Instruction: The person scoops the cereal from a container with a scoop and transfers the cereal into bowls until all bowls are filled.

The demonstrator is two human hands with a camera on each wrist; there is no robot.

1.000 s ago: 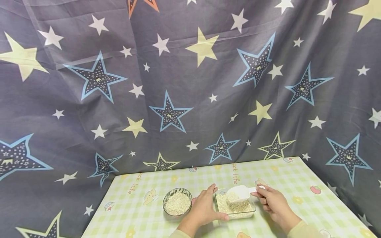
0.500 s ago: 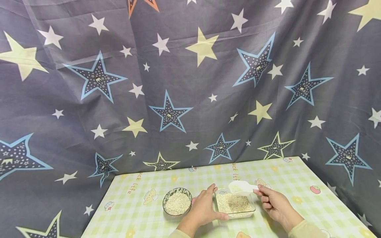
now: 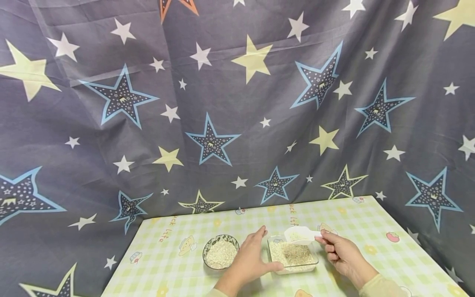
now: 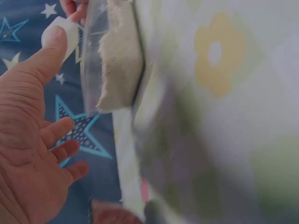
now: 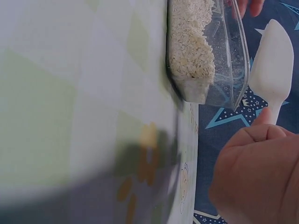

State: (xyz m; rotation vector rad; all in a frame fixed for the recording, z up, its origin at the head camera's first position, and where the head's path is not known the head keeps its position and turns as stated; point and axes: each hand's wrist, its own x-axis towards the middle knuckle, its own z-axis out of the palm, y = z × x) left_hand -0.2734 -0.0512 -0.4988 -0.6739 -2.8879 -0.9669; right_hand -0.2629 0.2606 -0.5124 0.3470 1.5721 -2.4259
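My right hand [image 3: 345,253] grips the handle of a white scoop [image 5: 273,63], held level over the far right part of a rectangular glass container [image 3: 315,263]. Some oat flakes [image 3: 295,236] show in the scoop. Inside the container lies a bed of oats [image 5: 191,39] with a darker hollow. My left hand [image 3: 250,260] is at the container's left side, fingers extended and thumb over its near left corner. In the left wrist view the left hand [image 4: 32,126] stands apart from the glass, palm facing it, holding nothing.
Left of my left hand stands a round patterned glass bowl [image 3: 205,258] holding oats. Both vessels sit on a green-and-white checked tablecloth [image 3: 159,264]. A dark curtain with stars [image 3: 230,99] hangs behind the table.
The scoop has risen from over the oats toward the container's far right, uncovering the dark hollow. My left hand has let go of the container and shifted slightly left.
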